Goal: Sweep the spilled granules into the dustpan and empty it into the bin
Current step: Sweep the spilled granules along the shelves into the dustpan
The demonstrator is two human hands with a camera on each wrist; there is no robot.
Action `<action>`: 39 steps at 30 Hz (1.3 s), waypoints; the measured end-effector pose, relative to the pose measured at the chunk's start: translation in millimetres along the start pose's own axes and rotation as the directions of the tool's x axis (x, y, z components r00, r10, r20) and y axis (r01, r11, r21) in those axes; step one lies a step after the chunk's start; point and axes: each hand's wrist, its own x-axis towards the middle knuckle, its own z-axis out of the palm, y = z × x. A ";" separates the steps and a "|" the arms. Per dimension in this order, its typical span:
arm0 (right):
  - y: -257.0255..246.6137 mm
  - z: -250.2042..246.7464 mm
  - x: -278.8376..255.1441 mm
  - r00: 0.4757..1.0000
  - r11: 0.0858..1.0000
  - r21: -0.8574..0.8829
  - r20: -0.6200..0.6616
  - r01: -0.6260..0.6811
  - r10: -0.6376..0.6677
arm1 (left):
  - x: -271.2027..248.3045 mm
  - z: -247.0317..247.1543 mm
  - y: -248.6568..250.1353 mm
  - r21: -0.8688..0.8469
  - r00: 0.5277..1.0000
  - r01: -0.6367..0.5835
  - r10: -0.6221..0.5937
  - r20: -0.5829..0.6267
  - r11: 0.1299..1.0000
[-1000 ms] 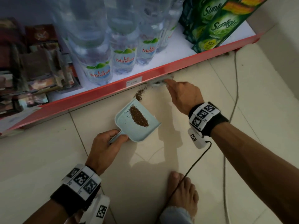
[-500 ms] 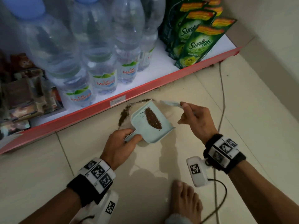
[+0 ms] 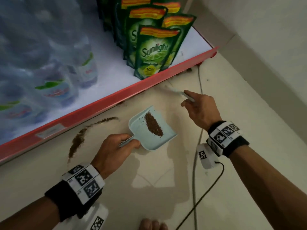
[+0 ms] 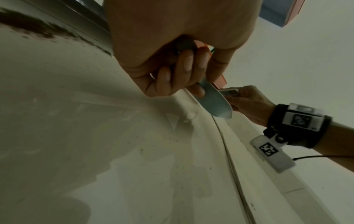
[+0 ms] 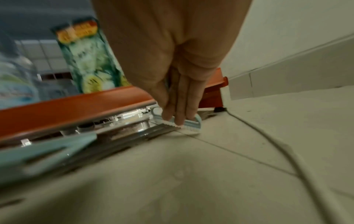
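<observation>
The tiled floor (image 3: 149, 188) carries a curved trail of brown granules (image 3: 78, 141) near the red shelf (image 3: 93, 105) edge. A grey cable (image 3: 196, 163) runs across the tiles, and bare toes (image 3: 152, 225) rest there.

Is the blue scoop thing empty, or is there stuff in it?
Not empty. The dustpan holds a brown streak of granules; more granules lie on the floor.

Smooth plastic dustpan (image 3: 152, 130), glossy tiled floor (image 3: 166, 188), glossy foil pouches (image 3: 154, 52).
</observation>
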 end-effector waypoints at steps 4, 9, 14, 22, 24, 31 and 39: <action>26.4 -1.2 23.0 0.996 0.997 -0.040 -0.050 0.071 -0.073 | 27.9 14.4 14.9 -0.055 0.999 0.012 -0.010 0.035 0.998; 55.5 -3.7 52.4 0.978 0.968 -0.245 -0.183 0.050 -0.097 | 52.5 29.0 18.3 -0.076 0.999 0.011 -0.009 0.031 0.997; 72.7 -2.7 91.9 0.976 0.923 -0.383 -0.211 -0.032 -0.054 | 65.6 35.6 14.2 -0.051 0.999 0.003 -0.001 0.051 0.999; 72.8 23.1 135.2 1.000 0.897 -0.442 -0.008 -0.013 0.010 | 79.6 52.6 20.8 -0.071 0.998 0.022 -0.018 0.056 0.997; 68.3 28.3 131.0 0.999 0.911 -0.412 0.034 -0.013 0.029 | 79.5 56.4 21.7 -0.074 0.998 0.024 -0.020 0.059 0.997; 26.5 33.3 77.9 0.970 0.952 -0.188 0.081 0.242 -0.231 | 78.8 57.3 26.8 -0.066 0.998 -0.007 0.010 0.057 0.998; 54.3 20.3 116.4 0.999 0.940 -0.338 -0.004 -0.047 0.049 | 80.5 55.0 27.5 -0.053 0.999 0.015 -0.013 0.040 0.998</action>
